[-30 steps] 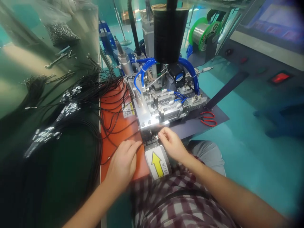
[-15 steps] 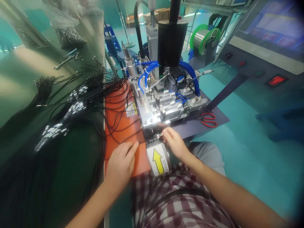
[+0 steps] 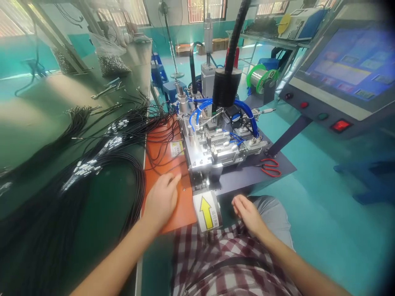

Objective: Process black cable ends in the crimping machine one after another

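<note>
The person's bare left forearm (image 3: 123,248) slants forward and inward, its bare left hand (image 3: 163,197) back-up over the near part of the flat orange-red surface (image 3: 182,216), fingers bent together, fingertips toward its right edge. The bare right forearm (image 3: 290,250) reaches forward and inward; the bare right hand (image 3: 245,209) hangs beyond that edge, well apart from the left, its fingers loosely curled.
</note>
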Tool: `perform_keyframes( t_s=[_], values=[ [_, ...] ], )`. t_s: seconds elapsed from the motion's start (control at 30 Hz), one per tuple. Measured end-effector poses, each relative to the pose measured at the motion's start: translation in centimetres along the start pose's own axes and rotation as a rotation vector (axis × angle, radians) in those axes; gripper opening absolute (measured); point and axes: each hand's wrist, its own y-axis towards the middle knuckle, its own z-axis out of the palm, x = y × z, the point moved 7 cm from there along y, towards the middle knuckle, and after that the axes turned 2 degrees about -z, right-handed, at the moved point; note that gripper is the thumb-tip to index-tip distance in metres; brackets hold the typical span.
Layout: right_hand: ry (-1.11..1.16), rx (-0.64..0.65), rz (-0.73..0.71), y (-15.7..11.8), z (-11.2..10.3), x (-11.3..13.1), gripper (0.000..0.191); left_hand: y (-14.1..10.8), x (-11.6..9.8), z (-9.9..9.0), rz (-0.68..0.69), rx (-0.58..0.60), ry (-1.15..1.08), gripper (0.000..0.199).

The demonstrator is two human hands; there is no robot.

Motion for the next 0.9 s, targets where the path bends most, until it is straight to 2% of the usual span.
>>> perform_keyframes(
  t_s=[0.17, 0.47, 0.57, 0.67, 0.73, 0.83, 0.9],
  values=[
    [-0.049, 0.012, 0.01, -1.0, -0.1, -0.9, 0.047, 1.9, 1.6, 0.8, -0.073, 0.023, -0.086, 0.038],
    [-0.099, 0.045, 0.037, -2.1, -0.2, -2.5, 0.05, 1.7, 0.8, 0.3, -0.065, 0.01, -0.224, 0.035],
    [-0.106, 0.079, 0.058, -2.4, 0.0, -3.2, 0.046, 1.6, 1.4, -1.3, -0.038, 0.057, -0.265, 0.035],
    [-0.112, 0.127, 0.075, -2.8, 0.0, -4.0, 0.043, 0.3, 3.8, -4.7, -0.057, 0.096, -0.246, 0.037],
    [-0.147, 0.16, 0.087, -3.2, 0.0, -4.7, 0.043, -1.4, 5.0, -6.9, -0.017, 0.181, -0.225, 0.032],
    [-0.218, 0.246, 0.099, -3.8, 0.5, -5.4, 0.041, -4.8, 4.9, -8.5, 0.157, 0.382, -0.219, 0.033],
    [-0.259, 0.279, 0.088, -4.3, 0.9, -5.2, 0.04, -6.7, 4.1, -8.4, 0.335, 0.481, -0.086, 0.033]
  ],
)
